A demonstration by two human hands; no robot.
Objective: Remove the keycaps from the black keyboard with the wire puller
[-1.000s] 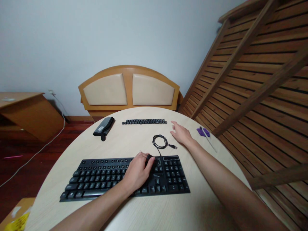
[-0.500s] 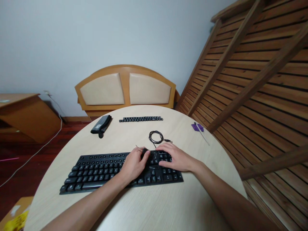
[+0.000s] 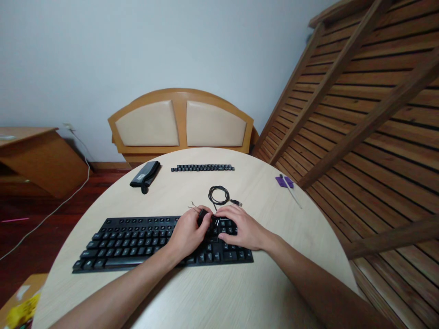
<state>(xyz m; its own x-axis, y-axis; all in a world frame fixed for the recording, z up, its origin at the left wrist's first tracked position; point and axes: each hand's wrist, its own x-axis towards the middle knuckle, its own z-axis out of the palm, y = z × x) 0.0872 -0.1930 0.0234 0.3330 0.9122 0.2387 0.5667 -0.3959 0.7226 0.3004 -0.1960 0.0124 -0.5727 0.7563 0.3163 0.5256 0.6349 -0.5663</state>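
Observation:
A black full-size keyboard [image 3: 137, 250] lies across the table in front of me. My left hand [image 3: 190, 230] is closed over its right-middle part, with a small black tool pinched between thumb and fingers. Two bent wire prongs stick out past the fingers at the far side, so it looks like a wire keycap puller [image 3: 203, 213]. My right hand [image 3: 244, 228] holds the keyboard's right end, fingers over the far edge and thumb on the number keys. Along the keyboard's upper rows, several switches show without caps. The fingertips of both hands are partly hidden.
Loose black keycaps [image 3: 202, 168] stand in rows at the back of the round table [image 3: 274, 292]. The coiled USB cable [image 3: 218, 195] lies behind my hands. A dark folded pouch [image 3: 146, 174] is at left. A purple cloth [image 3: 284, 182] with a thin white-handled brush [image 3: 291, 191] is at right.
The keyboard has slid a little to the left, and both hands have gone with it. The wire prongs of the puller now show more above my left hand.

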